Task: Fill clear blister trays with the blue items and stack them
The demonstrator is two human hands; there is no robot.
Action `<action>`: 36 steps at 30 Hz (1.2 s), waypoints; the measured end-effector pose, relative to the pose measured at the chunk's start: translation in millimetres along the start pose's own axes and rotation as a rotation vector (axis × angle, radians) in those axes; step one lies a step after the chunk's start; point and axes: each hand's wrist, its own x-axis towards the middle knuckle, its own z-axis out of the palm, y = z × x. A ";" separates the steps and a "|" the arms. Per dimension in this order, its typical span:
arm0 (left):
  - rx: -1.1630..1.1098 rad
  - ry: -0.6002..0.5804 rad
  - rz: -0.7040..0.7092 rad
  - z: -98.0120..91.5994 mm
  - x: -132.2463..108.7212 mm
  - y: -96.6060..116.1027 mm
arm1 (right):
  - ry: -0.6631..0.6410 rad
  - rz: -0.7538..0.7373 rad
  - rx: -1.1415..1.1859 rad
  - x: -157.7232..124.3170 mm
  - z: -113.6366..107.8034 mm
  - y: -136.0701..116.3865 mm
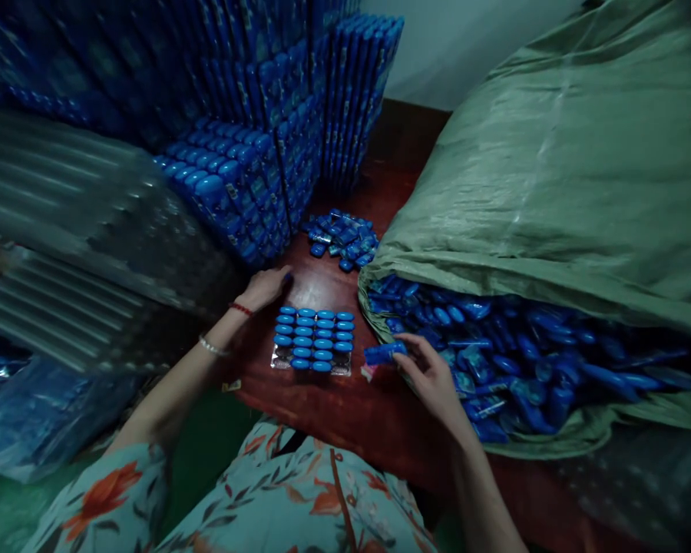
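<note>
Below and right of centre, the right hand (429,374) pinches a blue packet (385,353) by its right end, between thumb and fingers. Left of it lies a clear tray (280,359) with blue pieces (304,343). Farther, left of centre, the left hand (265,289) has a dark blue thing (289,276) at its fingertips; I cannot tell if gripped.

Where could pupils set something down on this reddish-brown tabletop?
Bare tabletop shows between the clear plastic tray of blue ovals and the loose pile of blue packets, beside the left hand; another strip lies between tray and pale floral garment. Crowded: right, at the open green fabric sack; back left, at stacked blue packs.
</note>
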 end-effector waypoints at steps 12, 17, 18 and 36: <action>-0.649 0.925 0.019 55.8 -172.9 19.3 | -0.071 -0.659 -0.582 -17.9 62.5 9.0; -0.409 0.763 0.256 93.0 -179.3 24.6 | -0.298 -0.697 -0.815 -3.7 51.1 -6.3; -0.366 0.726 0.279 97.2 -177.7 21.9 | -0.352 -0.682 -0.838 -0.5 48.6 -10.3; 0.271 0.408 0.564 42.1 -152.7 5.2 | -0.109 -0.578 -0.927 12.4 61.6 -24.3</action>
